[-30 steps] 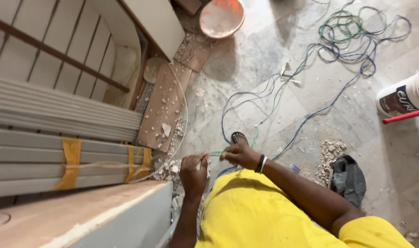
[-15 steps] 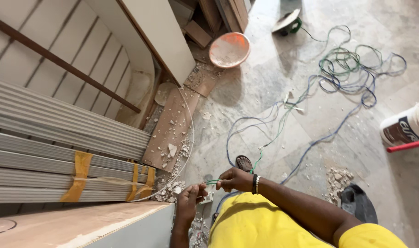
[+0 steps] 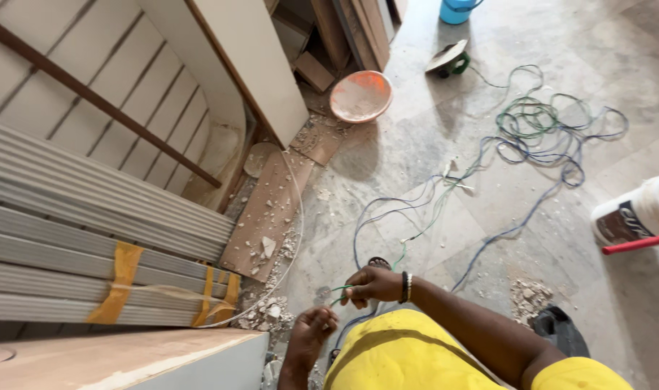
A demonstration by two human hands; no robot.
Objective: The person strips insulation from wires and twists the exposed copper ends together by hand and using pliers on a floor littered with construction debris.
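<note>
We are pinching the green wire (image 3: 342,292) in our right hand (image 3: 373,283), fingers closed on it just above the dusty floor (image 3: 416,144). The wire's free end is running leftward and down towards our left hand (image 3: 311,334), which is sitting just beside it, curled; we cannot tell whether it is gripping. The wire's far length is trailing up-right to the tangled coil (image 3: 546,130)

Single head view, worn high and tilted steeply down over a yellow shirt (image 3: 409,357) at the near edge. Faces the grey floor (image 3: 430,144), with both hands close below the lens. Takes in bundled grey panels (image 3: 91,245) at left, a white bucket (image 3: 636,209) at right, an orange bowl (image 3: 360,95) far off. No second view to overlap.
</note>
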